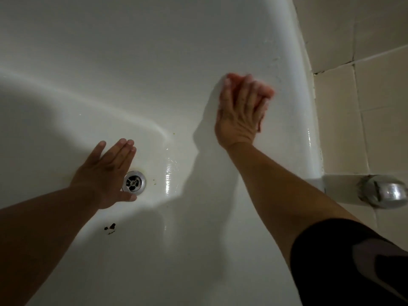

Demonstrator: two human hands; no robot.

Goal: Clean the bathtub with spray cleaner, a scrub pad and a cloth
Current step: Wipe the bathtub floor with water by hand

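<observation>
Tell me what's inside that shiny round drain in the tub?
Inside the drain there are silver metal spokes meeting at a small middle knob, with dark gaps between them. Deeper down is too dark to see, and the left hand covers the drain's left edge.

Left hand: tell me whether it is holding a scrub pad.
No, the left hand lies flat with straight fingers beside the drain, holding nothing.

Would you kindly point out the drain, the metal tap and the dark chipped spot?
drain (134, 181): head view, centre of its grate.
metal tap (388, 192): head view, its shiny rounded body.
dark chipped spot (112, 226): head view, its largest dark patch.
</observation>
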